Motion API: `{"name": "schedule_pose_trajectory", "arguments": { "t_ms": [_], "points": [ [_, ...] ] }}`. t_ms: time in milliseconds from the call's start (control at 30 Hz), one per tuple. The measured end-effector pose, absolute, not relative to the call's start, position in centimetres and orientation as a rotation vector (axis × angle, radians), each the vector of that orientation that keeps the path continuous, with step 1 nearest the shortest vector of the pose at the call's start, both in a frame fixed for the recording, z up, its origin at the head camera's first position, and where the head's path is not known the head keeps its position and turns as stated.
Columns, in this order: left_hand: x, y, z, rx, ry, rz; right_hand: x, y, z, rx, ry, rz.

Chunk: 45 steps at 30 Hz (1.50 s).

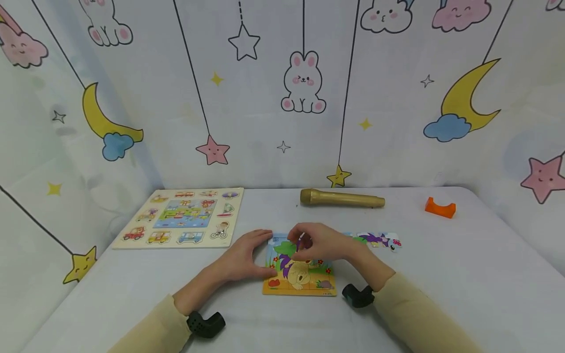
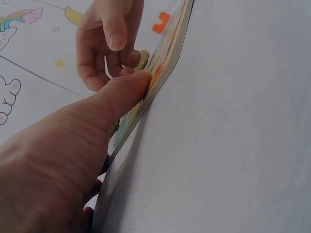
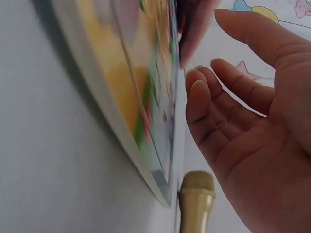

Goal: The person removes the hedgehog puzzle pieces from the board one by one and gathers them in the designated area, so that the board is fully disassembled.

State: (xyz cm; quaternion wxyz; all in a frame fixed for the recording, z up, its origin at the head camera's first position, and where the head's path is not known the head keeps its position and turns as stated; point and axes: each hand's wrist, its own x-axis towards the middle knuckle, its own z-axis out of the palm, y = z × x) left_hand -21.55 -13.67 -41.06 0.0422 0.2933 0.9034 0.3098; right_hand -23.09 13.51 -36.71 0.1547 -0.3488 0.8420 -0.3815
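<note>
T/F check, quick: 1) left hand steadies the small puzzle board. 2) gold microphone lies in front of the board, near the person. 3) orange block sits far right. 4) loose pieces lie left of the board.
1) True: the left hand rests on the left edge of the small orange-framed jigsaw board.
2) False: the gold toy microphone lies behind it, near the wall.
3) True: the orange arched block sits far right.
4) False: the loose colourful puzzle pieces lie to its right, beyond the right hand.

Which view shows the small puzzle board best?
The head view: the puzzle board lies flat on the table, picture readable, left hand at its edge, right hand above it. Both wrist views catch it edge-on and blurred.
</note>
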Motion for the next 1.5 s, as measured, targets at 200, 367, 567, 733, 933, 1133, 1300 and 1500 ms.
{"name": "schedule_pose_trajectory", "arguments": {
  "t_ms": [200,367,567,733,933,1133,1300,1500],
  "points": [
    [-21.5,-13.6,-41.0,0.927,2.777,0.925,-22.9,12.4,-37.4,-0.976,2.433,-1.034],
    [-21.5,-13.5,-41.1,0.952,2.776,0.926,-22.6,12.2,-37.5,-0.989,2.458,-0.986],
    [-21.5,-13.5,-41.1,0.967,2.772,0.930,-22.1,11.9,-37.5,-0.952,2.493,-0.914],
    [-21.6,-13.5,-41.0,0.979,2.773,0.924,-22.0,11.6,-37.5,-0.961,2.534,-0.847],
    [-21.6,-13.6,-40.9,0.988,2.770,0.929,-21.7,11.2,-37.2,-0.960,2.546,-0.808],
    [-21.6,-13.7,-41.0,0.981,2.780,0.925,-21.7,11.1,-37.2,-0.941,2.504,-0.915],
    [-21.6,-13.7,-41.1,0.980,2.783,0.922,-21.9,11.1,-37.4,-0.948,2.476,-0.987],
    [-21.7,-13.8,-41.1,0.988,2.788,0.911,-21.8,10.8,-37.4,-0.983,2.501,-1.016]
  ]
}}
